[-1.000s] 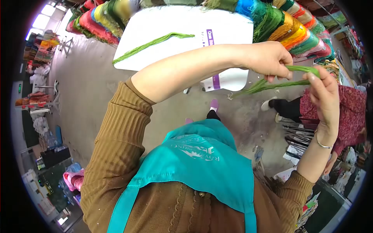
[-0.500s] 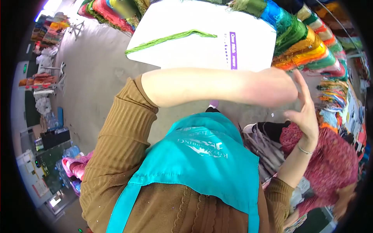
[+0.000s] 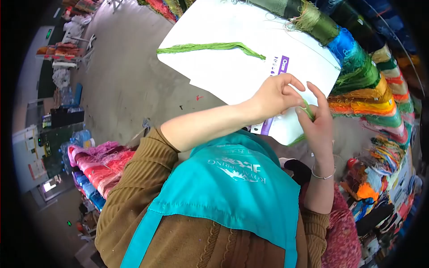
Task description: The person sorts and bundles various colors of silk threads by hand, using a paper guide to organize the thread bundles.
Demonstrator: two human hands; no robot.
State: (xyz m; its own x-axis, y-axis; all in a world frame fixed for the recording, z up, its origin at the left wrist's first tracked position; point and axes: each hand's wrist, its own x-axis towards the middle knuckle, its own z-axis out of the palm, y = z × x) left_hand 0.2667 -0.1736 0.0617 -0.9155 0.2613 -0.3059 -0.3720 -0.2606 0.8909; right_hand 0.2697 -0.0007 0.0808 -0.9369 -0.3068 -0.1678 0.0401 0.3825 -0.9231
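Note:
In the head view, my left hand (image 3: pixel 276 96) reaches across to the right, thumb and fingertips closed together on one end of a short green thread bundle (image 3: pixel 307 107). My right hand (image 3: pixel 318 123), with a bracelet at the wrist, pinches the same bundle just below, its index finger raised. More green strands hang beneath the right hand. Both hands are over the right part of a white board (image 3: pixel 214 73). A longer green skein (image 3: pixel 205 46) lies across that board, apart from my hands. A purple printed strip (image 3: pixel 283 66) is partly hidden behind my left hand.
Racks of colored thread hanks (image 3: pixel 362 98) border the board's right side. Pink and red hanks (image 3: pixel 105 163) hang at the left. A person in a reddish patterned garment (image 3: pixel 342 228) is close at the lower right. Bottles (image 3: pixel 80 138) stand further left.
My left hand has drawn back leftward from the right side, and my right hand has moved up and left. Both now meet on a green thread bundle. The view has shifted.

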